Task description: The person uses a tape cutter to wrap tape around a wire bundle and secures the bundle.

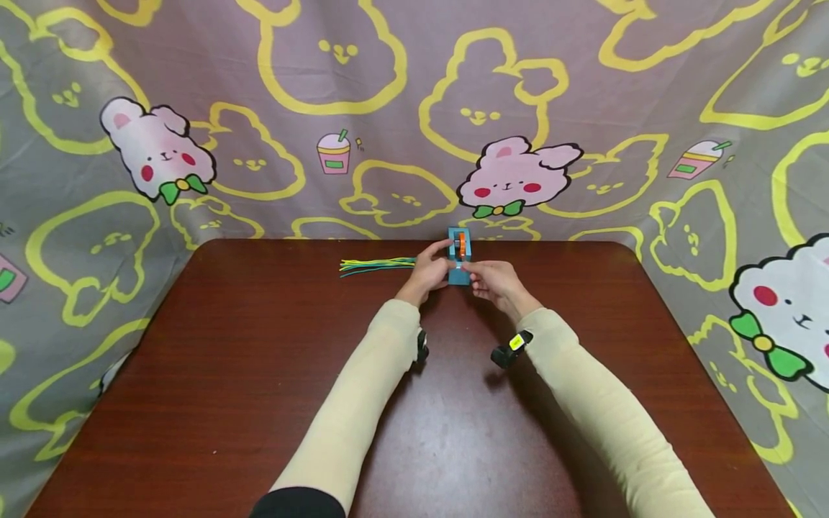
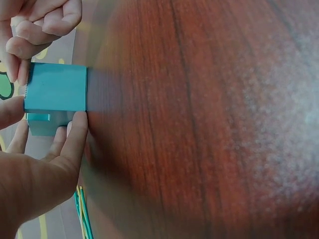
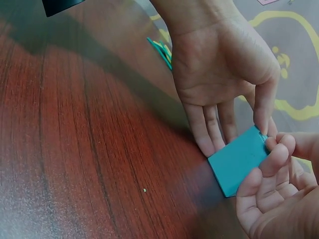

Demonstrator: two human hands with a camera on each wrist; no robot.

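A teal dispenser (image 1: 460,278) with an orange wheel (image 1: 463,245) stands near the table's far edge. My left hand (image 1: 429,273) grips it from the left; in the left wrist view that hand (image 2: 37,174) has its thumb by the serrated edge and fingers along the side of the teal body (image 2: 57,87). From the right, my right hand (image 1: 497,283) reaches to the same edge. In the right wrist view its thumb and forefinger (image 3: 281,144) pinch at the edge of the dispenser (image 3: 239,162), on what looks like a tape end, mostly hidden by the fingertips.
Thin yellow and green strands (image 1: 378,265) lie on the brown table (image 1: 259,374), left of the dispenser and close to my left hand. A patterned curtain (image 1: 388,65) hangs directly behind the table's far edge and along both sides.
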